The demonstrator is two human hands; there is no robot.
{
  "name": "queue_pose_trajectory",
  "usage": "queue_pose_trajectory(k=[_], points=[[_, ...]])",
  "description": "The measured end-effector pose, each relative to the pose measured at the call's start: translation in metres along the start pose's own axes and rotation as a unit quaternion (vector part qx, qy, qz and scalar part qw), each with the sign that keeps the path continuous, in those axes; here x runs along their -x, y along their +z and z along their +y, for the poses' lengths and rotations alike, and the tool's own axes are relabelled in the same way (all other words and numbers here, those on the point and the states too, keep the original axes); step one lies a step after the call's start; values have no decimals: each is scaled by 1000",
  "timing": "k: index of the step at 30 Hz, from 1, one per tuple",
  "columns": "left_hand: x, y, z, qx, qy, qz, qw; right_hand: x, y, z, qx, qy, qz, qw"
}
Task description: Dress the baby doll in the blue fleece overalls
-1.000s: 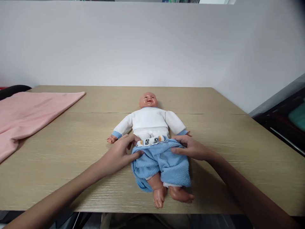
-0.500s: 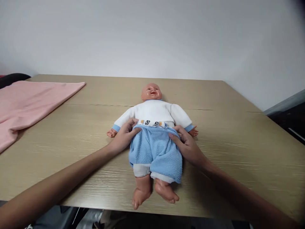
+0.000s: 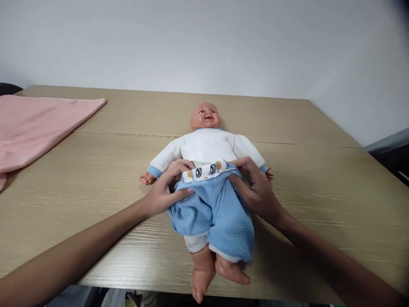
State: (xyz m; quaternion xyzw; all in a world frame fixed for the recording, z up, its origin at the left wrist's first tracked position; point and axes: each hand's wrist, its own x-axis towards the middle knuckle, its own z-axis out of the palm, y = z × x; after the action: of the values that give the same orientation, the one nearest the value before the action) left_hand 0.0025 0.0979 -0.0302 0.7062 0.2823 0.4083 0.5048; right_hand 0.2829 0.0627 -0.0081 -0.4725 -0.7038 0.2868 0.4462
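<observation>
A baby doll (image 3: 207, 143) lies on its back, head away from me, in a white top with blue cuffs. Its legs are in blue shorts (image 3: 220, 209) with white hems and a white printed waistband (image 3: 206, 171). My left hand (image 3: 169, 189) grips the waistband's left side, thumb on the blue cloth, other fingers behind the band. On the right side, my right hand (image 3: 255, 185) pinches the waistband; some of its fingertips are hidden in the cloth. The band is raised off the belly and slants up to the right. The doll's bare feet (image 3: 203, 277) point towards me.
The wooden table (image 3: 111, 170) has a seam across it and its near edge lies just under the doll's feet. A pink cloth (image 3: 41, 128) is spread at the left. A pale wall (image 3: 204, 47) stands behind the table.
Both hands have lifted the waistband from the doll's belly and tilted it, showing more of the printed band. The doll's feet appear nearer to me, and the camera view has shifted slightly.
</observation>
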Motion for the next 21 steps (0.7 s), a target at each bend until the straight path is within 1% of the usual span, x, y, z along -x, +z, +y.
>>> queue_pose_trajectory(k=[2, 3, 5, 6, 8, 10, 11, 13, 15, 17, 19, 21], points=[[-2, 1, -3, 81, -81, 13, 993, 1, -1, 3, -29, 67, 31, 997], [-4, 2, -4, 121, -126, 13, 985, 2, -2, 5, -38, 96, 39, 994], [-6, 4, -4, 181, -203, -9, 962, 2, -6, 9, -62, 145, 37, 987], [-7, 4, -3, 193, -227, -21, 954, 2, -8, 11, -75, 164, 35, 983], [-7, 3, 0, 163, -237, -35, 957, 2, -10, 15, -95, 190, 33, 977], [-4, 0, 3, 114, -209, -50, 970, 3, -12, 19, -91, 196, 40, 976], [-2, -1, 3, 106, -192, -55, 974, 5, -13, 20, -81, 192, 41, 977], [0, -3, 1, 141, -170, -51, 974, 8, -15, 21, -52, 174, 31, 983], [2, -3, -3, 209, -169, -20, 963, 12, -18, 21, -23, 157, -1, 987], [2, -1, -7, 278, -182, 8, 943, 14, -22, 21, -13, 149, -39, 988], [0, 3, -8, 333, -210, 23, 919, 14, -27, 22, -27, 149, -66, 986], [-1, 5, -8, 364, -250, 33, 897, 13, -31, 25, -65, 161, -82, 981]])
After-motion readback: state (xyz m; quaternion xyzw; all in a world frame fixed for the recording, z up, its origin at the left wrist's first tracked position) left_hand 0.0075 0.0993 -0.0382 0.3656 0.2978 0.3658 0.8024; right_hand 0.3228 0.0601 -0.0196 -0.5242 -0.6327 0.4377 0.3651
